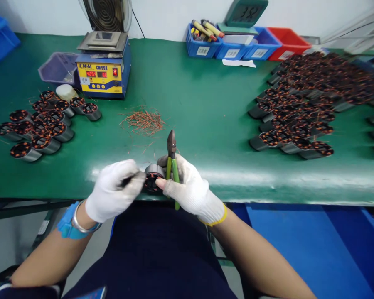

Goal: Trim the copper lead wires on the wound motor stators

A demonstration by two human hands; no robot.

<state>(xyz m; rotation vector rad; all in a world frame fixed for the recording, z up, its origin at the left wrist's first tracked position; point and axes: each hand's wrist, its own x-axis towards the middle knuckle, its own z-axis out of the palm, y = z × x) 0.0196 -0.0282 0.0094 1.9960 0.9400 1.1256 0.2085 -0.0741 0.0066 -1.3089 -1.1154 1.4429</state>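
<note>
My right hand (191, 185), in a white glove with a bare thumb tip, grips green-handled side cutters (172, 153), their jaws pointing away from me. The same hand's thumb rests on a motor stator (153, 176), a grey metal ring with copper windings inside, near the table's front edge. At the stator's left side is my gloved left hand (118, 187), its fingers curled and pinched together, dark at the tips. What those fingers hold, if anything, is too blurred to make out. Beyond both hands lies a heap of copper wire clippings (145, 121).
Several stators (45, 124) stand at the left, and a large group (296, 112) fills the right. A blue-and-yellow solder pot (102, 74) stands at the back left beside a purple bin (57, 68). Blue tool boxes (202, 49) and a red box (286, 41) line the back.
</note>
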